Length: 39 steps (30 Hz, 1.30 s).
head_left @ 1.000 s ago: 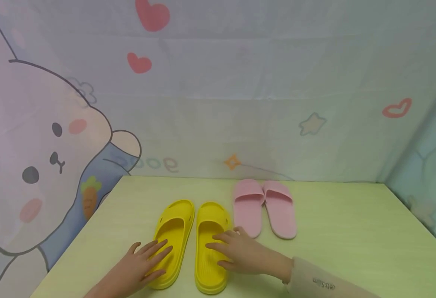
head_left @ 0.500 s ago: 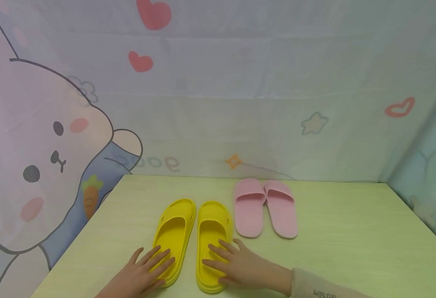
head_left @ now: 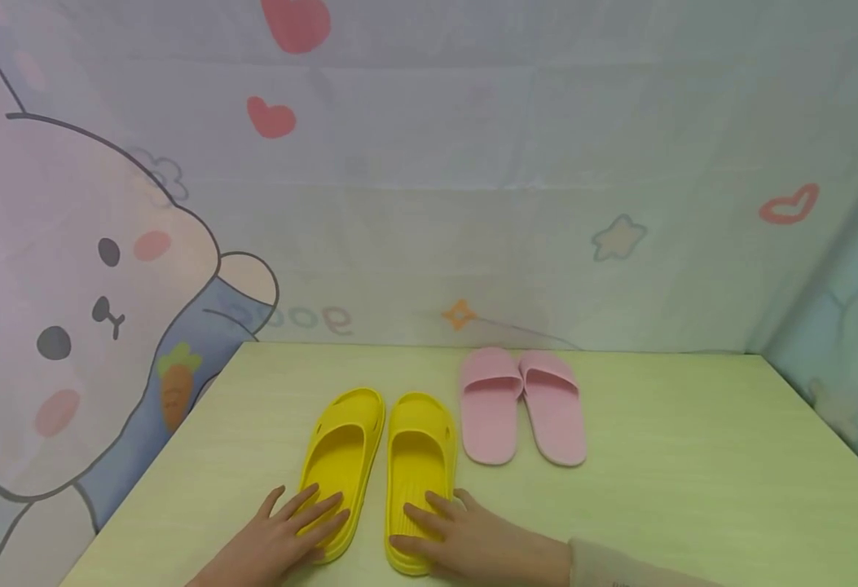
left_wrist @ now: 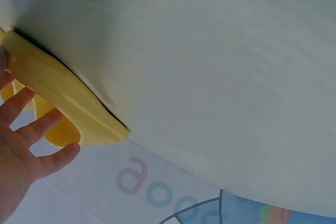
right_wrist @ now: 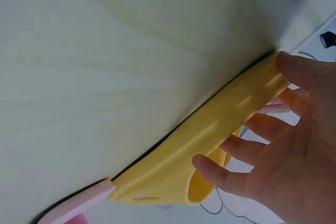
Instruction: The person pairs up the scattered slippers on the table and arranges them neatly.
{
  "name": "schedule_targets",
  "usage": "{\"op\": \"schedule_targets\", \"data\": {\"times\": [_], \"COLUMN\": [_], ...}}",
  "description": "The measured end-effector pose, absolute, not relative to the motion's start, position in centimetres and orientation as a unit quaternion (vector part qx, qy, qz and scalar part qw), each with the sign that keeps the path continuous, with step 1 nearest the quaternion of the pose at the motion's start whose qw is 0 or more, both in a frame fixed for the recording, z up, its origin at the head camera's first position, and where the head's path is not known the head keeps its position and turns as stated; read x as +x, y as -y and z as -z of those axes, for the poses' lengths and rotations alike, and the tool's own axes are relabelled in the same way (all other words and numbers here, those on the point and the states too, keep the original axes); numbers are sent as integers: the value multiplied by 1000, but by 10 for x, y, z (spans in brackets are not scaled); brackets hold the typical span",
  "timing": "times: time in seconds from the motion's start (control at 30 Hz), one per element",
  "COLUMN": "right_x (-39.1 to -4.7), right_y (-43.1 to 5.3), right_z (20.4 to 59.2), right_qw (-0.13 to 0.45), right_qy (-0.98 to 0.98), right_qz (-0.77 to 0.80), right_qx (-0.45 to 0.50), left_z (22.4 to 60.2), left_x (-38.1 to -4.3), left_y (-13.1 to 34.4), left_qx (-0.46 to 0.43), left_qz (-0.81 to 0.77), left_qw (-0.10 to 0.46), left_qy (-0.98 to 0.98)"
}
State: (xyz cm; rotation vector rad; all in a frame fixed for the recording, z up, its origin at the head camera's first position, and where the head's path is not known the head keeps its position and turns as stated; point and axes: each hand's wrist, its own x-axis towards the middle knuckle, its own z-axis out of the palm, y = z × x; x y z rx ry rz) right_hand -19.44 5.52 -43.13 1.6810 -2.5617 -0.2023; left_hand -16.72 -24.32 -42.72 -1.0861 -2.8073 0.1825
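Note:
Two yellow slippers lie side by side on the table, toes pointing to the back wall. Over the heel half of the left yellow slipper (head_left: 341,456) is my left hand (head_left: 278,534), fingers spread and fairly straight. My right hand (head_left: 483,534) reaches in from the right across the heel half of the right yellow slipper (head_left: 420,456), its fingers spread too. In the right wrist view the thumb (right_wrist: 302,69) is right at that slipper's heel edge. The left wrist view shows the left hand's fingers (left_wrist: 39,127) along the other slipper's open side.
A pair of pink slippers, the left one (head_left: 490,424) and the right one (head_left: 555,420), lies behind and to the right, close to the yellow pair. The pale table (head_left: 678,456) ends at a printed cloth backdrop (head_left: 414,163) with a bear and hearts.
My right hand has slid back toward the heel of the right yellow slipper. The left hand has shifted slightly right and toward the heel of its slipper. The slippers have stayed put.

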Motion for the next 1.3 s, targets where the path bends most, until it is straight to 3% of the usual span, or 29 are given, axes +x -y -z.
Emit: {"op": "schedule_targets", "data": {"times": [0.17,0.4,0.6,0.97,1.3], "right_x": [-194,-201,-213,-231,-246], "right_y": [-54,-53,-52,-46,-44], "right_z": [430,434,434,433,426], "right_qw": [43,76,42,48,-3], "right_qy": [834,834,850,858,880], "right_qz": [75,86,66,80,68], "right_qx": [545,539,521,506,470], "left_z": [426,426,424,422,422], "left_x": [-169,-176,-186,-204,-222], "left_y": [240,237,232,224,220], "left_qx": [-356,-376,-374,-387,-384], "left_qz": [-57,-80,-88,-85,-80], "left_qw": [60,97,70,100,107], "left_qy": [931,918,921,913,914]}}
